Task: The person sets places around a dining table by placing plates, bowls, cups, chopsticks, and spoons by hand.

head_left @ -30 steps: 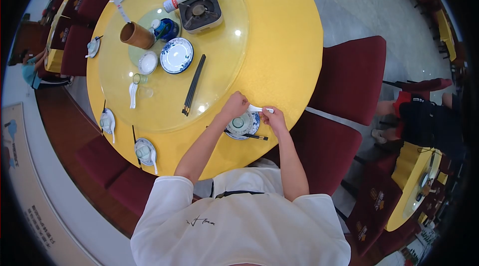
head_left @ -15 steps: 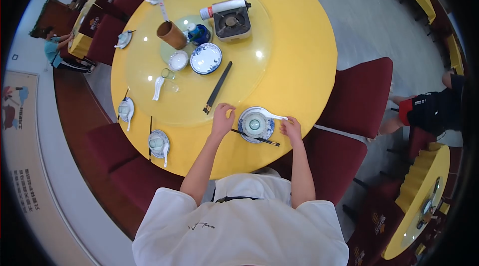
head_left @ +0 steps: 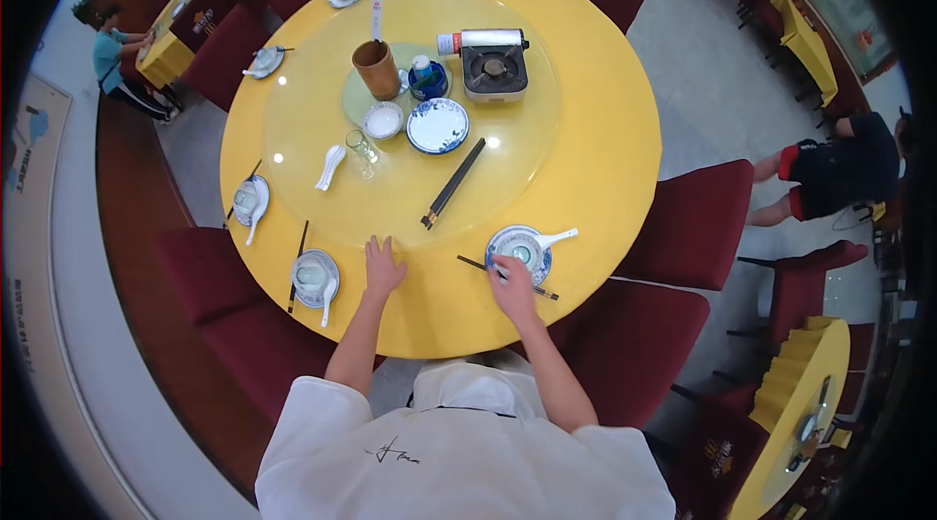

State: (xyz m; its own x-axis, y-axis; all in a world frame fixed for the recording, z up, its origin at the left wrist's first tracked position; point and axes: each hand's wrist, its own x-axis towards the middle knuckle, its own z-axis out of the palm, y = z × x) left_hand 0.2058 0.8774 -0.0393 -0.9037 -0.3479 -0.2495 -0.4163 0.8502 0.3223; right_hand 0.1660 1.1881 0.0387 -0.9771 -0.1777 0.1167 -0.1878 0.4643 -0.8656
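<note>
My left hand (head_left: 385, 266) is open, fingers spread over the yellow tablecloth by the near edge of the glass turntable. My right hand (head_left: 513, 290) reaches over a pair of black chopsticks (head_left: 472, 262), its bent fingers at the near rim of a place setting. The fingers look apart; contact with the chopsticks or bowl cannot be made out. That setting has a blue-and-white plate (head_left: 494, 240), a bowl (head_left: 508, 243) with a small glass cup (head_left: 525, 255) in it, and a white spoon (head_left: 560, 238) pointing right.
On the turntable (head_left: 371, 213) are long black chopsticks (head_left: 454, 183), stacked plates (head_left: 437, 126), a bamboo holder (head_left: 377, 71), a portable stove (head_left: 495, 73), glasses (head_left: 361, 149) and spoons (head_left: 331, 167). Another setting (head_left: 314, 278) lies left. Red chairs (head_left: 683, 227) surround the table. Two people (head_left: 839, 169) are in the background.
My right hand has left the spoon handle and moved left to the bowl's near side; the spoon handle now points more upward. My left hand has moved left and its fingers have spread.
</note>
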